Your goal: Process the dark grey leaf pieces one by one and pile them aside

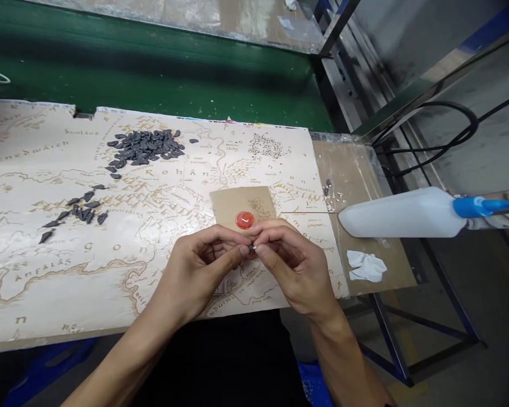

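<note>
My left hand (201, 268) pinches a small dark grey piece (251, 247) between thumb and forefinger. Against it, my right hand (299, 271) is closed in a pinch, with a tiny pale bit showing at its fingertips, too small to name. Just beyond the fingers, a glossy red-orange blob (245, 220) lies on a brown cardboard square (231, 200). Brown specks dot the right part of that square. A heap of dark grey leaf-shaped pieces (146, 146) is at the back left, and several similar pieces (82, 213) lie scattered nearer. Tiny pale parts (266, 146) are spread at the back right.
A printed map sheet (119, 237) covers the table. At the right, a white plastic bottle (401, 215) with a blue neck lies on its side above a crumpled white cloth (367, 266). Behind the table runs a green surface (152, 68). Black cables (462, 135) loop at the far right.
</note>
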Available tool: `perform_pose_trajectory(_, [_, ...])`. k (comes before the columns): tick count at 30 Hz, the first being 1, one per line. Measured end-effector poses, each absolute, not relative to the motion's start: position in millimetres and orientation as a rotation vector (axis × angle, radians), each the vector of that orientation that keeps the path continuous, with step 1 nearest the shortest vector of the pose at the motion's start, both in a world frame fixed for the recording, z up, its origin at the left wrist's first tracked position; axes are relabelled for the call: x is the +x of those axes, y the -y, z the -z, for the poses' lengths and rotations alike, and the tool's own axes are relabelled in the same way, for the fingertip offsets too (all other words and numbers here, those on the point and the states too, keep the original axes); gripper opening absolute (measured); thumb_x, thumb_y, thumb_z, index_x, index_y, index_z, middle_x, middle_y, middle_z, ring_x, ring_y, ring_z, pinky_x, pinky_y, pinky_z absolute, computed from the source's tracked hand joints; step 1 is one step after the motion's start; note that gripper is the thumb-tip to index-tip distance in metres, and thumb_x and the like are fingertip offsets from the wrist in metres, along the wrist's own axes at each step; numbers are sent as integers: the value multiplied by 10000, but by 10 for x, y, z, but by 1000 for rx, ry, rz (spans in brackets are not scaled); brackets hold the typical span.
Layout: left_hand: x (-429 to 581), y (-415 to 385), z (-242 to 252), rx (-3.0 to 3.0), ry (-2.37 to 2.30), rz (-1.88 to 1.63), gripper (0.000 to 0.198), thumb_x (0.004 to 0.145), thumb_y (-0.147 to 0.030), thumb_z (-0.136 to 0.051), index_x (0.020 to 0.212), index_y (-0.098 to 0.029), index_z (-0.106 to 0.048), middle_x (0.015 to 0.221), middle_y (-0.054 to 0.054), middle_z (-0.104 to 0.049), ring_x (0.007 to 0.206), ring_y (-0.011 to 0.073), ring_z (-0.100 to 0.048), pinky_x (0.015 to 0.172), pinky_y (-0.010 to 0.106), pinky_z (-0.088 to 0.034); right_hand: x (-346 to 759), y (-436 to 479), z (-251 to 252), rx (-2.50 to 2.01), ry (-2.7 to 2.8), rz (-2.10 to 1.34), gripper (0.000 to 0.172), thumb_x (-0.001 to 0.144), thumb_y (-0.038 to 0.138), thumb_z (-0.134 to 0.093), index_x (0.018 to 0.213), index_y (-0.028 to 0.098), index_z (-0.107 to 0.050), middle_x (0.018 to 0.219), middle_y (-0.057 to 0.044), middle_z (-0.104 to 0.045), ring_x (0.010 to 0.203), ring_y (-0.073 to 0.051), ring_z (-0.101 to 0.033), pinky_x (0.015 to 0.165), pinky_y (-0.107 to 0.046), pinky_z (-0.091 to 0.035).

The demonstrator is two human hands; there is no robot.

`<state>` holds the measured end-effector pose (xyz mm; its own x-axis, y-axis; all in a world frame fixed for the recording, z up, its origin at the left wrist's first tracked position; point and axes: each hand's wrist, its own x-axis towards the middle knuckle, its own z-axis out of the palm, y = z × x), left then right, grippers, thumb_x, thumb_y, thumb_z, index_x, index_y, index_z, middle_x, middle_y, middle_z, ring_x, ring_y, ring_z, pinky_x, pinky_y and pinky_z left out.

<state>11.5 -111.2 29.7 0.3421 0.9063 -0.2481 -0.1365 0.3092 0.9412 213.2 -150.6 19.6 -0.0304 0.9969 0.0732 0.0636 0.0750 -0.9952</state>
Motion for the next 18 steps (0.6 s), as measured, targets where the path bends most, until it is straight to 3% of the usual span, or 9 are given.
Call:
perform_pose_trajectory(15, [128,1163,-292,949,-1058,-941,120,933,-344,-962,975,-250,-903,886,26,-875,817,192,-827,782,287,-676,1992,1452,-282,-1203,1307,-1062,53,1094,304,-798,1131,308,-836,1284,-83,-797,1215,-265,-793,930,-402,-741])
perform_pose_trajectory(18, [-38,1054,-272,1124,-1207,-988,159,965,-406,-931,1029,-268,-886,929,21,-862,822,199,-785,768,322,-637,2081,1284,-361,-1313,1289,-994,143,1086,330,-807,1220,292,-836,1176,-74,-844,997,-240,-835,863,-421,-745])
